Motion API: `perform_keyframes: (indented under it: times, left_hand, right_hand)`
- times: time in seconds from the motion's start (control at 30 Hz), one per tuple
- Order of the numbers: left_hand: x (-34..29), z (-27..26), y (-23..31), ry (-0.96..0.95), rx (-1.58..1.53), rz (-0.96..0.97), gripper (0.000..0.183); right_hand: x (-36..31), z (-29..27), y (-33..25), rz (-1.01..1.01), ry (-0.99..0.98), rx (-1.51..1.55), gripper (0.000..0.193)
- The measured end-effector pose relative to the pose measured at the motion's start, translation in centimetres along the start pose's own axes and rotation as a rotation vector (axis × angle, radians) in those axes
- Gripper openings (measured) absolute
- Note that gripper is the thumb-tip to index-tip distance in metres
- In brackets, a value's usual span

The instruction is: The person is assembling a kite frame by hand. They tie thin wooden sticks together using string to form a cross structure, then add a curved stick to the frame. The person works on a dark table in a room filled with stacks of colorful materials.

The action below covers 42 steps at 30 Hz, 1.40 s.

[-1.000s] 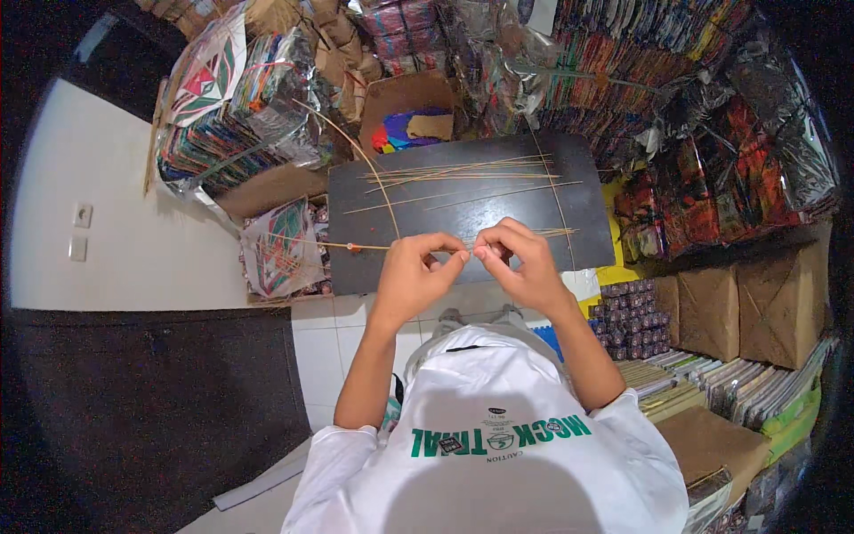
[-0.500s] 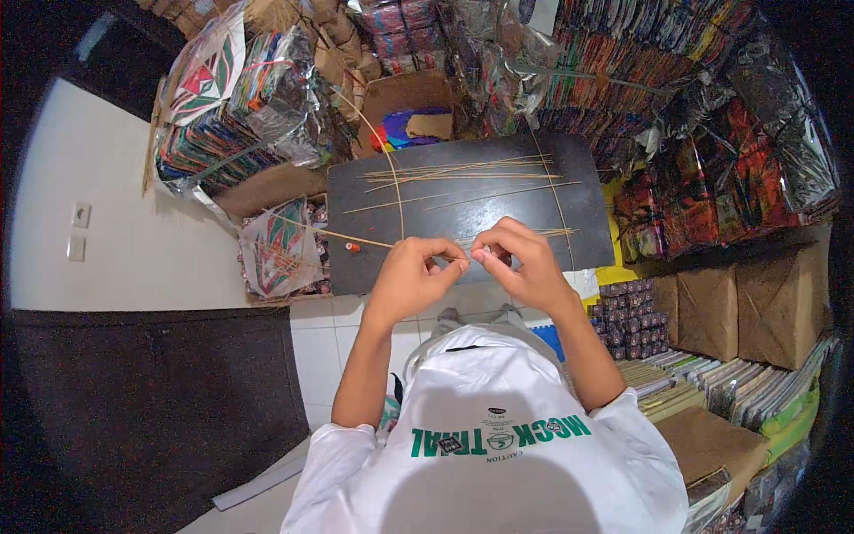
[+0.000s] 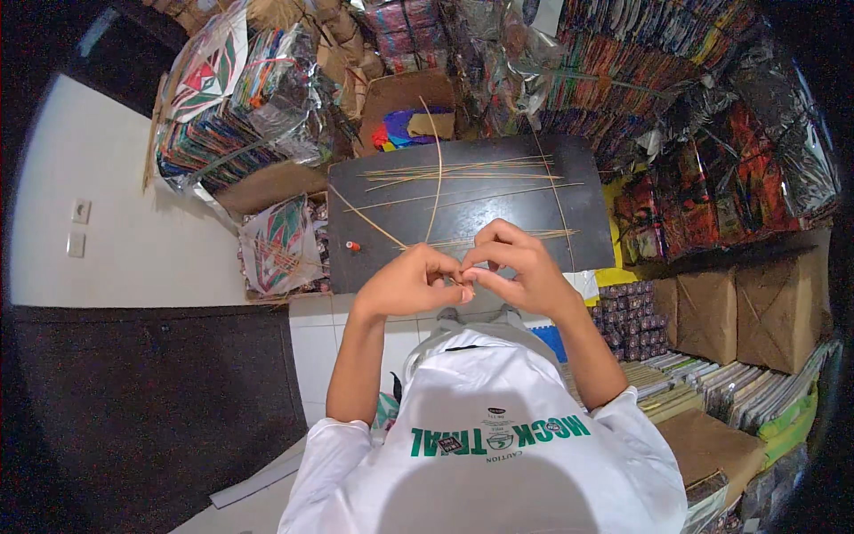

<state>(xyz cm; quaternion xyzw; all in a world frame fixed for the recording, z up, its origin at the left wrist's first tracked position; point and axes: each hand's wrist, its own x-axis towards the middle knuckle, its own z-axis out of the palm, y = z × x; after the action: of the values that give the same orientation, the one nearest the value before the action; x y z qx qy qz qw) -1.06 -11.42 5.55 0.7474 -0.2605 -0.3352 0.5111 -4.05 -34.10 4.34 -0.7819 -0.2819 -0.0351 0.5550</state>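
Observation:
My left hand is closed in a pinch on thin bamboo sticks. One curved bamboo stick rises from the grip toward the far side, and a second bamboo stick slants off to the far left. Against the left fingertips, my right hand has its fingers bent and pinched together. Whatever lies between those right fingers is too small to make out. Beyond both hands, several loose bamboo sticks lie on the dark table. A small orange-and-white spool sits near the table's left edge.
Behind the table stands an open cardboard box with colourful pieces in it. Wrapped stacks rise at the far right, with brown paper parcels nearer. A paper sheet with a coloured pattern rests at the left.
My right hand has come in against the left fingertips. The held sticks have swung: the upright one now reaches farther right, and the other slants more steeply.

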Motion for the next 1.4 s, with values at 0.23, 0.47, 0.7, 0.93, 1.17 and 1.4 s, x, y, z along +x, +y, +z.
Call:
perform_keyframes:
  times: [0.23, 0.47, 0.7, 0.93, 1.17, 1.4]
  left_hand:
    - [-0.5, -0.3, 1.1, -0.115, -0.149, -0.022, 0.016]
    - [-0.3, -0.3, 0.8, -0.164, -0.165, 0.018, 0.013]
    - [-0.3, -0.8, 0.3, -0.196, -0.171, 0.014, 0.013]
    - [-0.3, -0.7, 0.4, -0.197, -0.276, 0.021, 0.014]
    - [-0.4, -0.5, 0.2, -0.175, -0.289, 0.013, 0.014]
    - [-0.4, -0.1, -0.5, -0.145, -0.279, 0.092, 0.014]
  right_hand:
    - [-0.1, 0.7, 0.9, 0.224, 0.188, 0.235, 0.019]
    - [-0.7, 1.6, 2.6, 0.336, -0.008, 0.642, 0.024]
    - [-1.6, 2.4, 3.1, 0.431, -0.052, 1.163, 0.025]
    - [-1.5, 2.8, 3.1, 0.325, -0.048, 1.26, 0.024]
    - [-1.1, 3.0, 2.5, 0.3, -0.045, 1.195, 0.024]
    - [-1.2, 3.3, 2.0, 0.369, -0.005, 1.233, 0.022]
